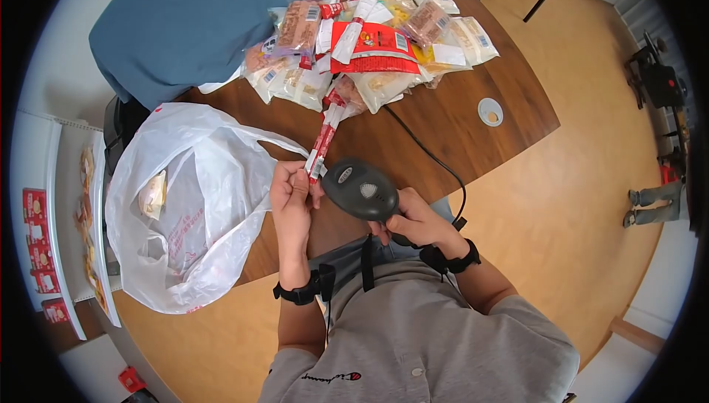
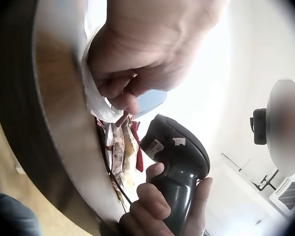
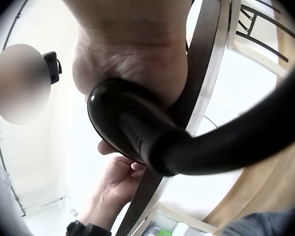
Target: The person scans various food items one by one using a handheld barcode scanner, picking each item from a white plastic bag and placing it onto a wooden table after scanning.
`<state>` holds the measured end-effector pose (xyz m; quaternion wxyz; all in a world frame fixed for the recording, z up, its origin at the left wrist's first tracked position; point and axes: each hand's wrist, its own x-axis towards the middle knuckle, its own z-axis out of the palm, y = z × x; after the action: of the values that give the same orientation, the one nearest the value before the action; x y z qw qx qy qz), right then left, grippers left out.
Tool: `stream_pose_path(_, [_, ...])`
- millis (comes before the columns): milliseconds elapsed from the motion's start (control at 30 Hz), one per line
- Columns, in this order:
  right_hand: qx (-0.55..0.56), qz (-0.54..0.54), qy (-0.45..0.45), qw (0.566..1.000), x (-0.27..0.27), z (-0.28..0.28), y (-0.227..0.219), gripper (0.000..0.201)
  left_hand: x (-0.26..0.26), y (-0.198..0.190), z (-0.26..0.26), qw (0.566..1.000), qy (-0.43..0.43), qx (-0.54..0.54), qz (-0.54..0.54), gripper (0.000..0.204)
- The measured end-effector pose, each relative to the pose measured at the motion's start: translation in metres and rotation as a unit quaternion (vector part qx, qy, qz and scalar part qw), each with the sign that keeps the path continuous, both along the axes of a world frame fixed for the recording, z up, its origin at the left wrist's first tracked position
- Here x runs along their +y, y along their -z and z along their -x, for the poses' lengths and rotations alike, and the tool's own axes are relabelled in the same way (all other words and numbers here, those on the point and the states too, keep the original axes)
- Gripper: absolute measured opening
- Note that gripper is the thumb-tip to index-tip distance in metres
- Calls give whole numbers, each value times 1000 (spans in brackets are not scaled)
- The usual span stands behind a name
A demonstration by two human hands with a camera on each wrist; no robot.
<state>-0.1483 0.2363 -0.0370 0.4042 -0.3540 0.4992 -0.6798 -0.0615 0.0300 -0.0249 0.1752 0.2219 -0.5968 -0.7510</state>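
Observation:
My left hand [image 1: 291, 198] pinches the lower end of a long, narrow red-and-white snack packet [image 1: 323, 137], which points away from me toward the pile. In my right hand [image 1: 422, 220] is a black barcode scanner [image 1: 362, 187], gripped by its handle, its head over the table's near edge close to the packet's lower end. The left wrist view shows the fingers wrapped round the scanner's handle [image 2: 179, 196]. The scanner's thick cable end [image 3: 162, 150] fills the middle of the right wrist view. Left of my left hand lies a white plastic bag [image 1: 244, 181], its mouth spread wide, with a small packet [image 1: 153, 195] inside.
A heap of snack packets [image 1: 377, 45] covers the far part of the wooden table [image 1: 458, 122]. The black cable [image 1: 432, 153] curves from the heap past the table's edge. A blue chair back [image 1: 199, 26] stands at the far left, shelves [image 1: 63, 218] beyond the bag.

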Motion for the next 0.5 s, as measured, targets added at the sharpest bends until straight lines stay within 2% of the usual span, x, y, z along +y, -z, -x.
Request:
stream_pose_path(133, [-26, 11, -2, 1000, 1, 1, 0, 60, -11, 1, -21, 999, -36, 31, 18, 16])
stream_pose_path(233, [-50, 11, 11, 999, 3, 1, -4, 59, -33, -34, -59, 985, -136, -17, 105, 15])
stream_pose_path(267, [-51, 10, 16, 999, 3, 1, -3, 59, -55, -38, -77, 963, -198, -67, 173, 15])
stream_pose_path(300, [-54, 12, 11, 998, 3, 1, -2, 59, -73, -48, -92, 952, -215, -64, 207, 15])
stream_pose_path(333, [-56, 14, 4, 998, 3, 1, -1, 59, -97, -50, -110, 952, -227, -53, 197, 16])
stream_pose_path(367, [-56, 16, 7, 998, 3, 2, -1, 59, -108, -58, -117, 939, -278, -82, 185, 16])
stream_pose_path(433, [-59, 14, 0, 998, 2, 2, -1, 60, -159, -46, -148, 943, -278, -76, 164, 20])
stream_pose_path(500, [-60, 15, 0, 998, 2, 2, 0, 60, -177, -49, -154, 856, -325, -310, 257, 27])
